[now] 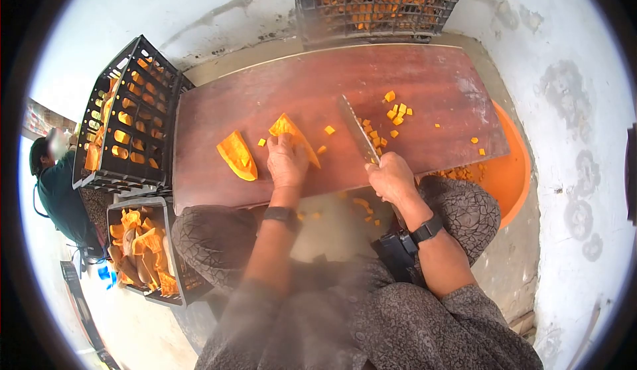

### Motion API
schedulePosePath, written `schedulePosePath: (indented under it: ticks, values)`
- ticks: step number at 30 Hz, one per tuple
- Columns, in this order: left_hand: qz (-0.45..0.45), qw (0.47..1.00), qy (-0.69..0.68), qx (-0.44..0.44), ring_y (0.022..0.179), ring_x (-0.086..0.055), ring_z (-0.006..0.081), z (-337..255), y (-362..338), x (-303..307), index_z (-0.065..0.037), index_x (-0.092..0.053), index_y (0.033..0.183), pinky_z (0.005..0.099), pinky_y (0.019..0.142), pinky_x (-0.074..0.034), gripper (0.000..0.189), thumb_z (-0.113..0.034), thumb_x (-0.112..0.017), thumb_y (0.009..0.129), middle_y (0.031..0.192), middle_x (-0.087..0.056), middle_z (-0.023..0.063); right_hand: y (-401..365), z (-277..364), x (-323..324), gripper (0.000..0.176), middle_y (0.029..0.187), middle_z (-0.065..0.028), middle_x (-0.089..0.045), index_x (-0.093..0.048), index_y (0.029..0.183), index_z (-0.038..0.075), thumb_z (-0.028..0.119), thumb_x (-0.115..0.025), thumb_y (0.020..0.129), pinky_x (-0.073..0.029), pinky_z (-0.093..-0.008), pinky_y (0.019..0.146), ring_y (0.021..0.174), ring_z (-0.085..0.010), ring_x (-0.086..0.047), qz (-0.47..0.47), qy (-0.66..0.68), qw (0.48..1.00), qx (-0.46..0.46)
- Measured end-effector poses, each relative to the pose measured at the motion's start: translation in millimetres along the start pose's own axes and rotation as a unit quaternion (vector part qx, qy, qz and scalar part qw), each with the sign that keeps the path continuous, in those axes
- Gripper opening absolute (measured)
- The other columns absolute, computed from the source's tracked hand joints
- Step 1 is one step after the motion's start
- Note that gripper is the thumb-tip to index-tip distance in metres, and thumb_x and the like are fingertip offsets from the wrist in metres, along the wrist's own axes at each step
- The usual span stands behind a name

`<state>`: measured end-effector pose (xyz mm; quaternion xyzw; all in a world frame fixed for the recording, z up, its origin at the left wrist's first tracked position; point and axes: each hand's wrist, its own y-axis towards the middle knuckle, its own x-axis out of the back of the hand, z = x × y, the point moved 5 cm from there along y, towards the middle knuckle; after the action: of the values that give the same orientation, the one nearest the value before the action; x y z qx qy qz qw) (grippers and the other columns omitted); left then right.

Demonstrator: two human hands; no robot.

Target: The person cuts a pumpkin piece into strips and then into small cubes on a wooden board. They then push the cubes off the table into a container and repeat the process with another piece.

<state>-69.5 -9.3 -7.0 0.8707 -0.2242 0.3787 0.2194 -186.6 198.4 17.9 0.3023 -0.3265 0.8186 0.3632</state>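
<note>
My right hand is closed round the handle of a long-bladed knife, its blade pointing away from me beside a cluster of small diced pumpkin cubes. My left hand has its fingers bent over a pumpkin slice and grips it on the reddish wooden board. Left of that hand lies a second pumpkin slice, untouched. A few single cubes are scattered near both slices, and more cubes sit beyond the blade. The knife's handle is mostly hidden in my fist.
An orange tub stands under the board's right end with diced pieces in it. Black crates of pumpkin stand at the left and at the back. A lower crate holds more pieces. Another person is at the far left.
</note>
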Motion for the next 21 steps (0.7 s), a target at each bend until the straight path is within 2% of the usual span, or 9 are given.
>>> schedulePosePath:
  ticks: [2, 8, 10, 11, 13, 14, 16, 18, 21]
  values:
    - [-0.004, 1.0, -0.001, 0.008, 0.092, -0.062, 0.0396, 4, 4, -2, -0.001, -0.063, 0.097, 0.0462, 0.081, -0.052, 0.022, -0.013, -0.067, 0.079, 0.106, -0.06, 0.0207, 0, 1, 0, 0.041, 0.051, -0.0146, -0.057, -0.057, 0.062, -0.006, 0.024, -0.06, 0.09, -0.051, -0.0369, 0.047, 0.044, -0.0241, -0.062, 0.001, -0.001, 1.0, -0.002]
    - [-0.006, 0.999, -0.003, -0.038, 0.089, -0.062, 0.038, -1, 6, -6, -0.001, -0.064, 0.094, 0.0457, 0.079, -0.051, 0.018, -0.006, -0.063, 0.076, 0.095, -0.062, 0.0199, -1, 4, 2, 0.039, 0.051, -0.0142, -0.058, -0.059, 0.064, -0.006, 0.024, -0.06, 0.09, -0.051, -0.0365, 0.047, 0.045, -0.0239, -0.062, 0.008, -0.001, 1.0, -0.016]
    - [0.014, 0.989, -0.131, -0.064, 0.093, -0.062, 0.0371, -21, 4, -1, -0.003, -0.065, 0.096, 0.0453, 0.083, -0.049, 0.019, -0.006, -0.062, 0.077, 0.094, -0.063, 0.0185, -2, 3, 2, 0.039, 0.052, -0.0142, -0.058, -0.059, 0.065, -0.006, 0.024, -0.06, 0.09, -0.051, -0.0364, 0.047, 0.045, -0.0238, -0.062, 0.009, -0.005, 1.0, -0.015]
    - [0.014, 0.989, -0.131, -0.062, 0.093, -0.062, 0.0371, -27, 4, 1, -0.003, -0.065, 0.096, 0.0453, 0.083, -0.049, 0.019, -0.006, -0.062, 0.077, 0.094, -0.063, 0.0185, -2, 4, 2, 0.039, 0.052, -0.014, -0.058, -0.059, 0.066, -0.006, 0.024, -0.06, 0.09, -0.051, -0.0364, 0.047, 0.045, -0.0236, -0.062, 0.01, -0.01, 1.0, -0.01]
    - [0.051, 0.976, -0.034, -0.209, 0.093, -0.06, 0.036, -51, 2, -3, -0.007, -0.064, 0.096, 0.0469, 0.083, -0.046, 0.02, -0.008, -0.062, 0.076, 0.095, -0.064, 0.014, 0, 3, 0, 0.039, 0.052, -0.0138, -0.058, -0.058, 0.066, -0.006, 0.024, -0.061, 0.09, -0.051, -0.0363, 0.046, 0.045, -0.0235, -0.062, 0.013, -0.016, 1.0, -0.003]
    - [0.037, 0.971, 0.02, -0.235, 0.096, -0.059, 0.0321, -52, 0, -10, -0.009, -0.064, 0.098, 0.046, 0.086, -0.042, 0.023, -0.01, -0.065, 0.075, 0.095, -0.064, 0.0112, 2, -2, -3, 0.039, 0.052, -0.0135, -0.057, -0.057, 0.065, -0.006, 0.024, -0.061, 0.09, -0.05, -0.0363, 0.045, 0.045, -0.0233, -0.062, 0.01, -0.008, 1.0, -0.002]
    - [0.052, 0.97, 0.051, -0.23, 0.097, -0.059, 0.031, -46, -4, -20, -0.009, -0.066, 0.099, 0.046, 0.088, -0.042, 0.023, -0.01, -0.063, 0.076, 0.096, -0.064, 0.0109, 3, 1, -2, 0.04, 0.052, -0.0133, -0.056, -0.056, 0.064, -0.006, 0.024, -0.061, 0.09, -0.05, -0.0363, 0.044, 0.045, -0.0231, -0.061, 0.007, -0.001, 1.0, 0.002]
    - [0.07, 0.969, 0.081, -0.224, 0.099, -0.059, 0.0299, -40, -10, -27, -0.009, -0.067, 0.1, 0.046, 0.089, -0.041, 0.023, -0.01, -0.062, 0.078, 0.097, -0.065, 0.0106, 1, -1, 0, 0.036, 0.091, -0.0281, -0.067, -0.07, 0.088, -0.005, 0.03, -0.062, 0.085, -0.05, -0.0489, 0.082, 0.093, -0.0432, -0.065, 0.031, -0.005, 0.999, -0.038]
    - [0.066, 0.964, 0.108, -0.236, 0.1, -0.059, 0.028, -36, -13, -27, -0.01, -0.068, 0.096, 0.0452, 0.091, -0.04, 0.022, -0.009, -0.061, 0.075, 0.097, -0.065, 0.0094, 1, 0, -1, 0.036, 0.09, -0.028, -0.067, -0.07, 0.088, -0.005, 0.03, -0.062, 0.085, -0.05, -0.0489, 0.082, 0.092, -0.0434, -0.065, 0.025, -0.015, 0.999, -0.034]
